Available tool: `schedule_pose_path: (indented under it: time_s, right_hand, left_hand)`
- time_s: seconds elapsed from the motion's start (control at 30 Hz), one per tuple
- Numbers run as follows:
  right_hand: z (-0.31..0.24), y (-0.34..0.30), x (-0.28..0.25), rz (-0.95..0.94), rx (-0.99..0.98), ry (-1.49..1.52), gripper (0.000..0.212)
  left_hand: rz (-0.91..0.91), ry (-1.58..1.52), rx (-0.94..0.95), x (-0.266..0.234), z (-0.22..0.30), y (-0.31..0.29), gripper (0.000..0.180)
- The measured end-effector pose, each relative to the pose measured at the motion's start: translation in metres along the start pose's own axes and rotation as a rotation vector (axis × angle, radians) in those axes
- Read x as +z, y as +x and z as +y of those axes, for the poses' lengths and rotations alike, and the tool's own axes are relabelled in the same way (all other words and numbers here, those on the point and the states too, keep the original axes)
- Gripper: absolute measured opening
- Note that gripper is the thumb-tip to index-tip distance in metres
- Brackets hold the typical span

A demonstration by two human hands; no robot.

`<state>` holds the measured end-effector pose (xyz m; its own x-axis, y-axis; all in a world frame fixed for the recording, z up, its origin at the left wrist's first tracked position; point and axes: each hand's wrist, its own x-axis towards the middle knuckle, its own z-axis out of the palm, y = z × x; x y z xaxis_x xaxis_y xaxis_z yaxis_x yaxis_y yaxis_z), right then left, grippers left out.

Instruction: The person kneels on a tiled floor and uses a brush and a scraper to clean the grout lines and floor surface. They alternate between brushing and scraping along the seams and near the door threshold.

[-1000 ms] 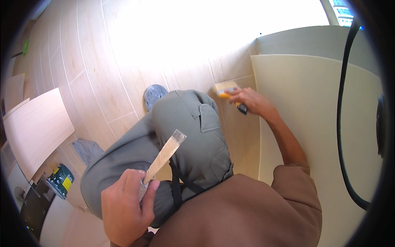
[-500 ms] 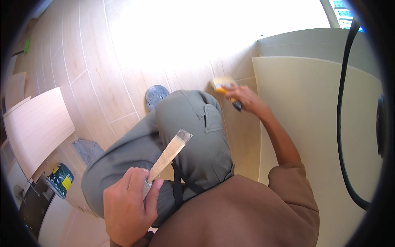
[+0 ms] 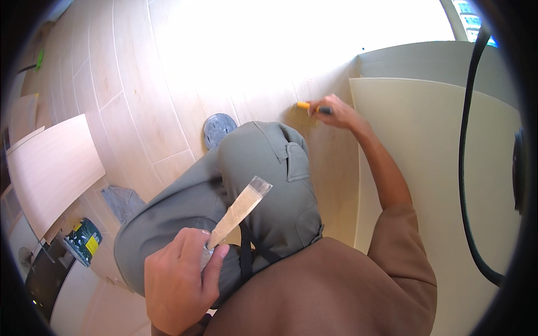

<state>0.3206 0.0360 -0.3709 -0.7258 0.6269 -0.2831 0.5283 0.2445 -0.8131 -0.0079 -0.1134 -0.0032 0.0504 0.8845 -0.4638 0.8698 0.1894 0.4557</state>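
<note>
My left hand (image 3: 178, 280) is closed around what looks like a putty knife (image 3: 240, 213), raised over my lap. Its narrow blade is coated tan, ends in a shiny square tip and tilts up to the right; my fingers hide most of the handle. Farther off, my right hand (image 3: 338, 113) grips a paintbrush (image 3: 303, 105) with a yellow and black handle, low by the tiled floor (image 3: 137, 131) beside the cream panel (image 3: 414, 134). The brush's bristles are hard to make out, so I cannot tell whether they touch the floor.
My bent knee (image 3: 263, 148) and grey shoe (image 3: 218, 131) lie between my hands. At left stand a pale board (image 3: 56, 168), a spattered dark tub (image 3: 83, 242) and a grey crumpled cloth or bag (image 3: 121, 203). A black cable (image 3: 463, 151) hangs at right. Strong light washes out the far floor.
My right hand has moved slightly up and turned the paintbrush, so its handle end points right and its bristles no longer show plainly. My left hand still holds the putty knife much as before.
</note>
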Motion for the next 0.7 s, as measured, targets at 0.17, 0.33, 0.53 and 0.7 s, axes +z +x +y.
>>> schedule_pose_path:
  time_s: [0.17, 0.33, 0.53, 0.7]
  right_hand:
    - [0.026, 0.059, -0.048, 0.091, 0.059, -0.078, 0.014]
    - [-0.014, 0.045, -0.059, 0.215, 0.067, -0.075, 0.011]
    - [-0.031, 0.002, 0.005, 0.187, 0.041, 0.145, 0.010]
    - [0.004, 0.049, -0.023, 0.320, 0.023, 0.065, 0.013]
  left_hand:
    - [-0.022, 0.001, 0.010, -0.002, -0.002, 0.001, 0.023]
    - [-0.041, -0.007, 0.006, -0.005, -0.002, 0.001, 0.022]
    - [-0.024, -0.028, -0.040, -0.003, -0.001, -0.002, 0.022]
    - [-0.027, -0.017, -0.024, -0.004, 0.000, 0.001, 0.022]
